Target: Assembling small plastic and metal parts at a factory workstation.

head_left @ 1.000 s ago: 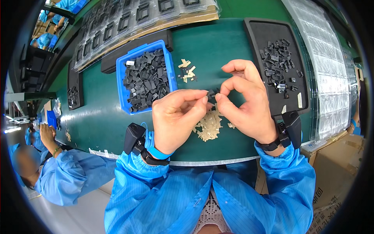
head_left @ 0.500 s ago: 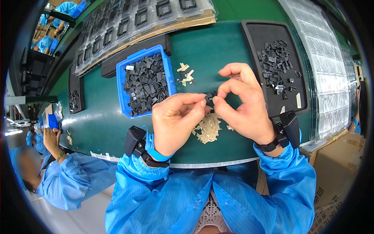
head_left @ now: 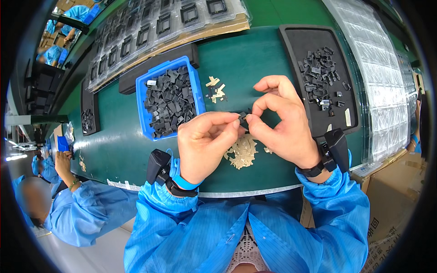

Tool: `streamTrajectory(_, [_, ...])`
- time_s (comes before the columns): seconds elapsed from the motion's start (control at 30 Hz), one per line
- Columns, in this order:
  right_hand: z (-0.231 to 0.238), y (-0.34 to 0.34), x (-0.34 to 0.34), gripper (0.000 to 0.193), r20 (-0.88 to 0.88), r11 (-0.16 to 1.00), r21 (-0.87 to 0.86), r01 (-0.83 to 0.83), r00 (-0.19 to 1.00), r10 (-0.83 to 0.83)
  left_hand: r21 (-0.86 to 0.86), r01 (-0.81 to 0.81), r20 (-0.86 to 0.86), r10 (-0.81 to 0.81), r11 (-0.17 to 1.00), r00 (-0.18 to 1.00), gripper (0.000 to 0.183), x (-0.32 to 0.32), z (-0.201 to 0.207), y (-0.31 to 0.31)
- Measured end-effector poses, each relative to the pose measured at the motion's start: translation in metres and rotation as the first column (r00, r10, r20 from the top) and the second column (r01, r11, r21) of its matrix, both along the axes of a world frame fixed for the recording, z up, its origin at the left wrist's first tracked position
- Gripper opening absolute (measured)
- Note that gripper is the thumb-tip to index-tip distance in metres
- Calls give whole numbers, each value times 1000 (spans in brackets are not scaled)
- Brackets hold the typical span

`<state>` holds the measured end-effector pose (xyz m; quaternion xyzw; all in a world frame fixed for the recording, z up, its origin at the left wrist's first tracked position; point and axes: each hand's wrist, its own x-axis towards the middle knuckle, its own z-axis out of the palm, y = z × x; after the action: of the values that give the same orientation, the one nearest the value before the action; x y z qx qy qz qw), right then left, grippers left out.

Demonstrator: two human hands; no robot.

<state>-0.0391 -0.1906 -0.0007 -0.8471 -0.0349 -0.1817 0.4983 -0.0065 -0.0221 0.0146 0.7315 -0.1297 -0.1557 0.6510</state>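
Note:
Between the fingertips of both hands is a small black plastic part (head_left: 242, 117), held above the green table. My left hand (head_left: 205, 143) pinches it from the left with thumb and forefinger. From the right, the thumb and forefinger of my right hand (head_left: 282, 125) close at its edge, the other fingers curled or raised. Whether a smaller piece sits in the right pinch is too small to make out. Just below the hands lies a pile of beige paper-like scraps (head_left: 242, 152). A blue bin (head_left: 142, 111) full of black plastic parts stands left of my hands.
A black tray (head_left: 334, 118) of small black parts lies at the right, beside clear plastic trays (head_left: 380, 86). More beige scraps (head_left: 218, 94) lie beyond my hands. Clear trays of black frames (head_left: 164, 22) stand at the far left. A co-worker's sleeve (head_left: 86, 209) is at the left.
Both hands stay nearly in place, the right fingertips shifting slightly left and down against the black part. The co-worker's hand at the left has moved a little.

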Motion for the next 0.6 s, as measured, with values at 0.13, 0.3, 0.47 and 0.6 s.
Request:
streamTrajectory(0.13, [0, -1, 0, 12, -17, 997, 79, 0, 1000, 1, -31, 5, -14, -6, 1000, 1000, 11, 1, 0, 1])
streamTrajectory(0.3, [5, 0, -2, 16, -97, 983, 162, 84, 993, -68, -102, -14, -54, 9, 995, 998, 11, 1, -2, 0])
streamTrajectory(0.47, [4, -6, -2, 14, -206, 891, 455, -9, 972, 115, -273, 27, -107, -58, 962, 993, 12, 1, -5, 4])
streamTrajectory(0.6, [7, -9, -2, 12, -187, 690, 714, -120, 917, 353, -386, 74, -123, -130, 919, 984, 14, 4, -12, 7])
